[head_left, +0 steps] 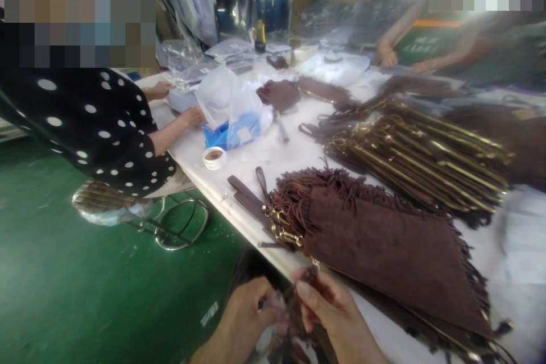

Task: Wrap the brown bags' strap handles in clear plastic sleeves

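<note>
At table (298, 153) edge, R fingers (307, 296) pinched on brown pc (311, 275), L fingers (273, 315) can't tell, blurred white lettering (421, 46)

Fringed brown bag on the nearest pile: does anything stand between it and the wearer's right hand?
Only a small gold clasp shows between the right hand and the near edge of the fringed brown bag; nothing else visible stands there.
</note>
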Motion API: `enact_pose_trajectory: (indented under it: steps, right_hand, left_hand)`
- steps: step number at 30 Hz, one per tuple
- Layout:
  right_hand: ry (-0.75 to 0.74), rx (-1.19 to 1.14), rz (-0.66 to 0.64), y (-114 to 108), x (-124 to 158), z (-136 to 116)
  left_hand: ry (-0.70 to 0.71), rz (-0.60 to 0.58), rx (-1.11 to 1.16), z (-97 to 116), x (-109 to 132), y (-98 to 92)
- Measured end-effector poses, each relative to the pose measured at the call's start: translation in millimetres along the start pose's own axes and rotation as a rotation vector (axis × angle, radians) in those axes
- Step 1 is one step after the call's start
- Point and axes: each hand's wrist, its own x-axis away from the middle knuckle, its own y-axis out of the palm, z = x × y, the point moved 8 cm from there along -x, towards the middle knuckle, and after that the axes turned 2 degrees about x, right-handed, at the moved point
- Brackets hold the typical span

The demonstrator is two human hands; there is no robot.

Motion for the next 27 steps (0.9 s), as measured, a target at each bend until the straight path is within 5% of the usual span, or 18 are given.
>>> enact_pose_trajectory:
  steps: [12,20,27]
  right_hand:
    - [0.063,0.083,0.016,-6.4,2.8,4.9]
    - [0.020,0.173,-0.133,-0.3,-2.2,-1.1]
    - [-0.023,0.186,-0.027,0.7,1.3,-9.5]
  left_hand:
    - [-0.027,-0.071,0.037,-13.2,3.0,0.2]
    - [0.001,-0.093,0.079,-5.5,3.0,-3.4]
    - [-0.030,-0.106,0.088,-4.3,2.8,-1.0]
